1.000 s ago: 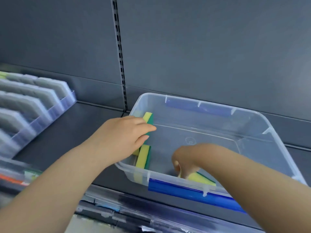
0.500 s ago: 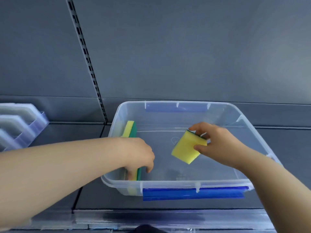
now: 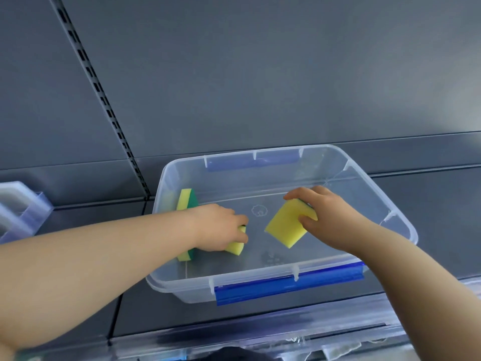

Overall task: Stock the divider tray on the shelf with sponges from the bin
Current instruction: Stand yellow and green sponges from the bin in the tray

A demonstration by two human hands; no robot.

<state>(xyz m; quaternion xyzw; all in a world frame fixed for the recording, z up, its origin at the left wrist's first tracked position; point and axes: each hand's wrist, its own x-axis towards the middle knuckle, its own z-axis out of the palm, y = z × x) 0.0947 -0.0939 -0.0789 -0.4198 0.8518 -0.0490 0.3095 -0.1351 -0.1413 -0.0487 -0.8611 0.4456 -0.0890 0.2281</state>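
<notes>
At the front, the dark shelf [image 3: 135, 316] carries a clear bin [image 3: 182, 290] with a blue latch [image 3: 286, 285] on its near wall. Both hands are down inside the bin.

The left hand [image 3: 218, 230] sits low by the left wall. Its fingers curl round a low sponge [image 3: 235, 247], whose yellow corner pokes out beneath the knuckles close to the bin floor. A yellow-and-green edge [image 3: 185, 255] shows just under the wrist. It may belong to a separate sponge, but the arm hides too much to tell.

The right hand [image 3: 330, 220] is toward the middle right. It pinches a yellow sponge [image 3: 286, 225], thumb on the near side and fingers over the far edge. This sponge is tilted with one corner down.

Farther back, an upright sponge [image 3: 187, 201], yellow with a green face, stands on edge against the left wall.

At the far left of the picture, a corner of the divider tray [image 3: 18, 209] rests on the shelf, well apart from the bin. Behind everything rises the grey back panel [image 3: 260, 74] with its slotted upright [image 3: 104, 108].
</notes>
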